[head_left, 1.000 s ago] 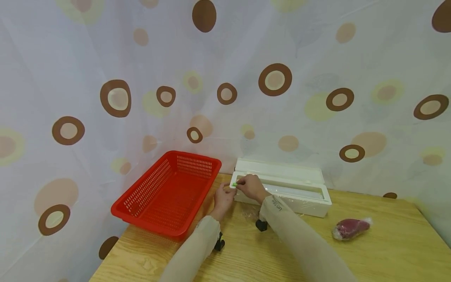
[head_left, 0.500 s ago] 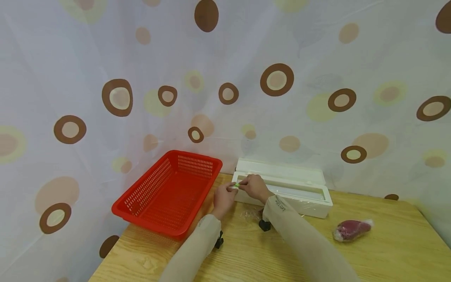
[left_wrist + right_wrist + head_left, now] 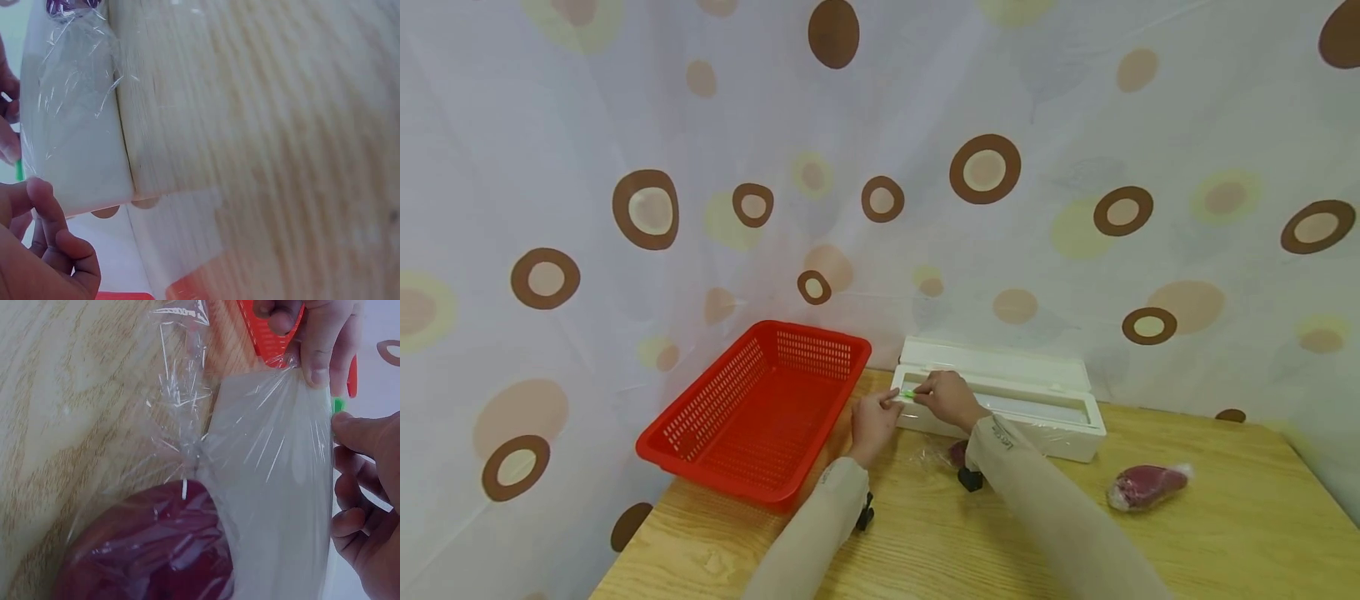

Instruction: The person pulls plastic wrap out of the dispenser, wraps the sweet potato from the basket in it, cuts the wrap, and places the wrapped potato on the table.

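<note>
My right hand pinches a small green slide cutter at the left end of a long white cling film box, whose lid stands open behind. My left hand is at that box's left corner. In the right wrist view, its thumb presses the top edge where clear cling film bunches under its fingers. The film hangs down the box's front. Before the box lies a dark purple-red item in clear wrap, mostly hidden by my right sleeve in the head view.
A red slotted plastic basket stands left of the box. To the right, another purple-red item wrapped in clear film lies on the wooden table. A patterned curtain rises behind the table.
My right hand and the green slide cutter have shifted slightly right along the box from its left end. My left hand's fingertips have closed in at the corner. The basket and wrapped item stay put.
</note>
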Action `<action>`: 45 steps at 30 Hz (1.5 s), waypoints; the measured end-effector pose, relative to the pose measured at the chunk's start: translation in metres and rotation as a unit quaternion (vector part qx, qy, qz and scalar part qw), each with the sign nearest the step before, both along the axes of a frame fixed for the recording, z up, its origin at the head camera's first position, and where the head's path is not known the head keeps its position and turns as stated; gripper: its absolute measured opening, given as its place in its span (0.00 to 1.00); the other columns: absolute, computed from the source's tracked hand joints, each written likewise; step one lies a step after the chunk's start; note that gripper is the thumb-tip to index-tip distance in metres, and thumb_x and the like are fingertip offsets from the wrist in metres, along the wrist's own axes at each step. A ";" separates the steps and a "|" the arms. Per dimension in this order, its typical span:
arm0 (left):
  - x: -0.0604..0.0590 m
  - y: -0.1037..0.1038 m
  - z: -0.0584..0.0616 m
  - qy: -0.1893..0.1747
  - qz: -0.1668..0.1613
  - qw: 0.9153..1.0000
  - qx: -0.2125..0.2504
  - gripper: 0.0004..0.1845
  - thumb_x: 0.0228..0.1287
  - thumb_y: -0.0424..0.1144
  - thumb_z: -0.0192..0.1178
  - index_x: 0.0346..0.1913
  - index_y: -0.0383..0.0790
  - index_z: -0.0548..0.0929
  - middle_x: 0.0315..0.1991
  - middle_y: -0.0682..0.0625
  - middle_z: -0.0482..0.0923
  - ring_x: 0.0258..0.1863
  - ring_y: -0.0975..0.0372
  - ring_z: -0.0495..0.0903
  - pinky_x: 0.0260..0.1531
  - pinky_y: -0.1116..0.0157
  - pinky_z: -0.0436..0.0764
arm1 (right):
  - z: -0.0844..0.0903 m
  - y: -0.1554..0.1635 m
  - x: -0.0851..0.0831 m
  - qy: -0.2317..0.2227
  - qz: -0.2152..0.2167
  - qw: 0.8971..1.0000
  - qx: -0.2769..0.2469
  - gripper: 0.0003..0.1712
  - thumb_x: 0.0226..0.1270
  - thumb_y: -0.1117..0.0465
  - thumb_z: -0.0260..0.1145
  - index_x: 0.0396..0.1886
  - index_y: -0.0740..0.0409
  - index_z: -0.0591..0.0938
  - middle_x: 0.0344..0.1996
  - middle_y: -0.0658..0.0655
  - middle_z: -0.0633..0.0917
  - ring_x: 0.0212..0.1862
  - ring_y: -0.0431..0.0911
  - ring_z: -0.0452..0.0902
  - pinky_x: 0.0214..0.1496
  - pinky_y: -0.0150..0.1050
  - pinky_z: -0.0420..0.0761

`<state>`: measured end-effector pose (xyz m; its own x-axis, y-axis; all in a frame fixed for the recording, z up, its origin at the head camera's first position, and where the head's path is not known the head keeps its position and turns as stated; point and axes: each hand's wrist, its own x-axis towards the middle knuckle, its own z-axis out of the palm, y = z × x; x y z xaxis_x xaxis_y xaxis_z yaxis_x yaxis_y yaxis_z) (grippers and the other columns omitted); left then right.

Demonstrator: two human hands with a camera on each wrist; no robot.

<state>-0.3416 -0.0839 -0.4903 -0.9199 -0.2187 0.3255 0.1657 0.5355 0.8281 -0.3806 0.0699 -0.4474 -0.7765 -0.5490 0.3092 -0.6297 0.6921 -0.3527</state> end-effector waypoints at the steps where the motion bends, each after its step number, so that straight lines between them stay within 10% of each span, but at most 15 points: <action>1: 0.000 0.001 -0.001 0.004 -0.002 1.000 -0.006 0.14 0.56 0.37 0.68 0.47 0.40 0.86 0.29 0.48 0.84 0.22 0.63 0.76 0.21 0.67 0.75 | 0.000 0.002 0.001 0.001 0.001 1.000 0.003 0.10 0.61 0.62 0.67 0.38 0.64 0.87 0.30 0.56 0.84 0.29 0.46 0.78 0.31 0.37 0.77; 13: 0.000 0.015 0.001 0.050 -0.002 0.986 -0.158 0.13 0.58 0.40 0.67 0.46 0.42 0.87 0.47 0.39 0.79 0.43 0.50 0.79 0.42 0.55 0.78 | -0.001 0.024 0.001 0.036 0.018 0.999 0.019 0.10 0.63 0.64 0.65 0.38 0.65 0.87 0.32 0.57 0.84 0.32 0.47 0.79 0.35 0.40 0.79; 45: -0.007 0.004 0.003 0.027 0.007 0.987 -0.161 0.14 0.59 0.41 0.66 0.48 0.45 0.85 0.44 0.48 0.83 0.38 0.53 0.83 0.28 0.60 0.77 | 0.019 0.150 0.027 0.034 -0.012 0.995 0.091 0.08 0.64 0.64 0.64 0.38 0.63 0.86 0.31 0.52 0.81 0.31 0.43 0.77 0.35 0.41 0.78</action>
